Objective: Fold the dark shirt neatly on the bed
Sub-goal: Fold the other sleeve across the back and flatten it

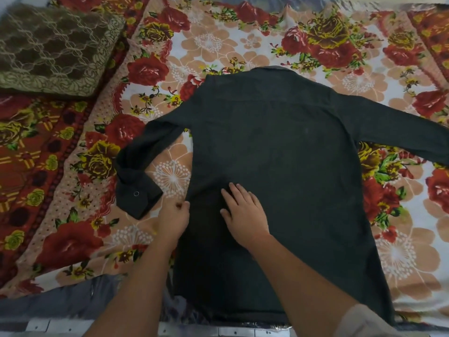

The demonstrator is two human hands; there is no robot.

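- The dark shirt (279,154) lay spread flat, back side up, on a bedsheet (218,40) printed with red and yellow roses.
- Its collar (272,69) pointed away from the person, and its hem reached the near edge of the bed.
- The right hand (243,211) rested palm down on the lower left part of the shirt's back. Its fingers were straight and slightly spread, pressing on the cloth and holding nothing.
- The left hand (173,216) was just beside it, at the shirt's left side edge, with the back of the hand up and the fingers bent toward the edge.
- The fingertips of that hand touched the cloth or went under it. Whether they had actually pinched the edge could not be told.
- The left shirt sleeve (150,135) ran out from the shoulder, then bent back toward the person.
- Its cuff (138,198) lay folded on the sheet just beside the left hand, with a round snap button (136,193) showing on it.
- The right shirt sleeve (388,127) stretched straight out across the sheet and ran past the right border of the view.
- A brown cushion (53,49) with a pale lace pattern lay at the far left corner, well apart from the shirt.
- A grey strip of mattress (73,305) showed below the sheet at the near edge.
- A light-coloured clothing sleeve (369,322) covered the person's upper right arm, while both forearms were bare.
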